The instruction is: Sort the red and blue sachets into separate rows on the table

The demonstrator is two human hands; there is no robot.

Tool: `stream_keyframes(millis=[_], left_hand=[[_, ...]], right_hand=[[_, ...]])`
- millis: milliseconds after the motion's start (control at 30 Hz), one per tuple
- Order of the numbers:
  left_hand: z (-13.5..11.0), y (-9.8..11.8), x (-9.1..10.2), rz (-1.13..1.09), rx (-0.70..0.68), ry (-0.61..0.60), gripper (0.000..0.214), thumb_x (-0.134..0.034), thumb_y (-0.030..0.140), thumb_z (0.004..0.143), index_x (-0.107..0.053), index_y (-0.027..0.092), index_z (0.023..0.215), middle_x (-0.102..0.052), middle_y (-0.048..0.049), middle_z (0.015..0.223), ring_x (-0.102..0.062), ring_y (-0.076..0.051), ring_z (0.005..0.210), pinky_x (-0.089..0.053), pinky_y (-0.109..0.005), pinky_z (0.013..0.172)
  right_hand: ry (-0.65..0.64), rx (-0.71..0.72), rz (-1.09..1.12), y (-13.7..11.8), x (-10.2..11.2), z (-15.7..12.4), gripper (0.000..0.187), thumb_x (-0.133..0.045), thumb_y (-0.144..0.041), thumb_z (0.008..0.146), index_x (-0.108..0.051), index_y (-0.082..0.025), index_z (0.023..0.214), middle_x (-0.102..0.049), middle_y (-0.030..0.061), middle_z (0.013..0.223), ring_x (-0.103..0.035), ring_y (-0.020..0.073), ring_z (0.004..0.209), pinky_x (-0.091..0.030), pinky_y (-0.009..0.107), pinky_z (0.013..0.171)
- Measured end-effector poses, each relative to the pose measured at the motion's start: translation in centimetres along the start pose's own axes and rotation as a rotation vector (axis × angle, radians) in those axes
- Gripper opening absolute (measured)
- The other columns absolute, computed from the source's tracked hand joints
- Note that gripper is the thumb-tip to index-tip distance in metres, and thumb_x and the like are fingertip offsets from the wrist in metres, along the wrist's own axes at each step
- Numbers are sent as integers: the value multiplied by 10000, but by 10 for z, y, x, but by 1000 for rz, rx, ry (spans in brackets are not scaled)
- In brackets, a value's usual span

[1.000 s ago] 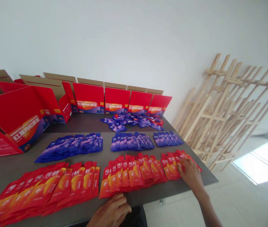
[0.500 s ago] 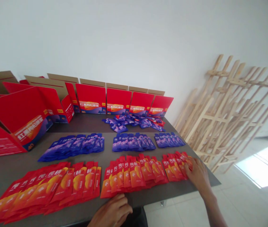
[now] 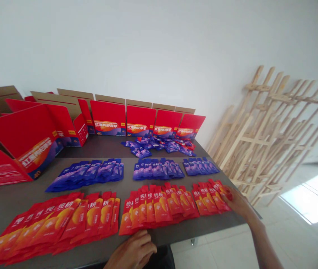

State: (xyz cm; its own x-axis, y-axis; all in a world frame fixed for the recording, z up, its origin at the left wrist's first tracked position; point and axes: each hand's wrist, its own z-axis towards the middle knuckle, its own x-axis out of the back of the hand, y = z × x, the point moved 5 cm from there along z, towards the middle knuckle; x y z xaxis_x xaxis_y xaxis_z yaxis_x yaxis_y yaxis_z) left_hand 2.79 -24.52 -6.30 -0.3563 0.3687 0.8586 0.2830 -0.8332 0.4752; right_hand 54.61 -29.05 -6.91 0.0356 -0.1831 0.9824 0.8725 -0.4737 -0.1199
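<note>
My right hand (image 3: pixel 236 203) lies at the right end of the rightmost row of red sachets (image 3: pixel 209 198), its fingers touching the last sachets near the table's right edge. My left hand (image 3: pixel 133 251) rests at the table's front edge, fingers curled, just below the middle row of red sachets (image 3: pixel 159 207). A longer row of red sachets (image 3: pixel 55 220) spreads out to the left. Behind them lie three rows of blue sachets (image 3: pixel 155 169). All rows sit on the dark table (image 3: pixel 7 201).
Open red cartons (image 3: pixel 140 121) line the table's back edge, with larger ones (image 3: pixel 30 140) at the left. A loose heap of blue and red sachets (image 3: pixel 159 145) lies before them. Wooden frames (image 3: pixel 274 127) lean on the wall at right.
My right hand has slid to the right along the last red row, toward the table's edge. My left hand has barely moved.
</note>
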Motion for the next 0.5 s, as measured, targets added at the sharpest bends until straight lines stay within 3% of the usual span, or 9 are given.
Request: stream_keyframes(millis=[267,500], left_hand=[[0,2,1,-6,-4,40,143,-727,109,955,-672,237,984,-689,38,957,-637,-144,932,-443,-224,771],[-1,-1,-3,-8,-1,24,153,-716,102,960,-668,242,998,-683,37,975,-637,-143,944,-437,-220,774]], right_hand=[[-46,-87,-276,-32,23,-19,575,-398,-515,992,-630,-155,1376,-766,176,1189,-705,367,1157,-460,561,1029],[-120,-171,-307,-40,28,-25,569,-401,-539,993,-661,-196,1367,-781,175,1153,-723,369,1133,-476,551,1009]])
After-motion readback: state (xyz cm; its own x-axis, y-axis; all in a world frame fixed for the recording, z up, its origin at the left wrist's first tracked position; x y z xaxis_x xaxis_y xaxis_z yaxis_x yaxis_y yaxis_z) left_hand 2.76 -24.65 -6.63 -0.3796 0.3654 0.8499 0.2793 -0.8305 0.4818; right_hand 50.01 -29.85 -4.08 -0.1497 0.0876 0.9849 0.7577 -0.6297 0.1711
